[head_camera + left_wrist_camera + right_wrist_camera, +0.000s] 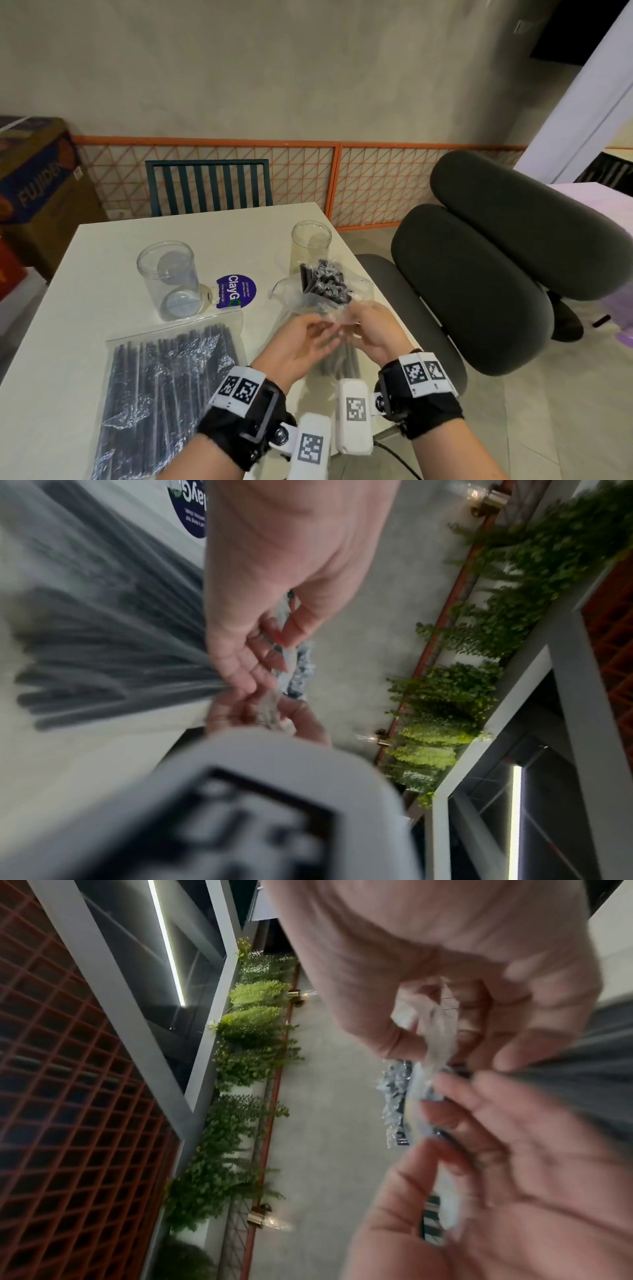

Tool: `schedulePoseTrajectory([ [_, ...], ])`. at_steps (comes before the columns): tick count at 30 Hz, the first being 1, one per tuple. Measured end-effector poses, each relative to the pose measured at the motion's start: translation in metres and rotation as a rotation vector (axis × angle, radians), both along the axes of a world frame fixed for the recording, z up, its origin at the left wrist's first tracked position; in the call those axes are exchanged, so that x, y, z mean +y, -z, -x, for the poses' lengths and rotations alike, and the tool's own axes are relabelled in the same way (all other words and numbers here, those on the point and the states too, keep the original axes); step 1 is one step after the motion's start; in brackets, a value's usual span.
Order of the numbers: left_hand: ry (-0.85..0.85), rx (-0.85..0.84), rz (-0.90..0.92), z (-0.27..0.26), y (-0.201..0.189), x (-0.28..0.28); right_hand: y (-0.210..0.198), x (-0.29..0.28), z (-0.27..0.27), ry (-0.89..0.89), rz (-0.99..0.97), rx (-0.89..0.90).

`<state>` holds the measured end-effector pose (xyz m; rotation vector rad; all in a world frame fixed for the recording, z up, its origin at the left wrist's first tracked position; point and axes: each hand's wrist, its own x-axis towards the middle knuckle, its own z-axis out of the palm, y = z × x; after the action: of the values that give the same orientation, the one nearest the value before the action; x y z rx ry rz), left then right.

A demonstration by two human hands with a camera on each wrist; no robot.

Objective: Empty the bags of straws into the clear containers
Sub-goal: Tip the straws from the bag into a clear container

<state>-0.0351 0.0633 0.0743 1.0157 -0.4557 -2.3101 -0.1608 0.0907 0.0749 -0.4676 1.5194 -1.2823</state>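
Straws in the held bag [325, 308] point away toward the far clear container [311, 250]; left hand [301, 342] and right hand [373, 329] pinch its near edge.

Café: table [102, 260], chairs [209, 185], hanging greenery [479, 631]

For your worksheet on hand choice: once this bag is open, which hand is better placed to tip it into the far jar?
Right. The right hand pinches the bag on the far jar's side.
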Motion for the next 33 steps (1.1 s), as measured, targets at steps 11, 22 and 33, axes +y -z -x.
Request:
schedulePoseTrajectory([
  [11,-0.057,-0.447,0.096,-0.032,-0.005,-0.034,0.021,0.003,-0.004,0.084,0.112,-0.217],
  [22,-0.072,-0.226,-0.080,-0.021,0.027,-0.044,0.034,0.008,0.009,-0.163,0.036,-0.248],
  [33,0.108,-0.182,-0.111,-0.024,0.019,-0.023,0.034,-0.027,0.014,0.087,0.106,-0.074],
])
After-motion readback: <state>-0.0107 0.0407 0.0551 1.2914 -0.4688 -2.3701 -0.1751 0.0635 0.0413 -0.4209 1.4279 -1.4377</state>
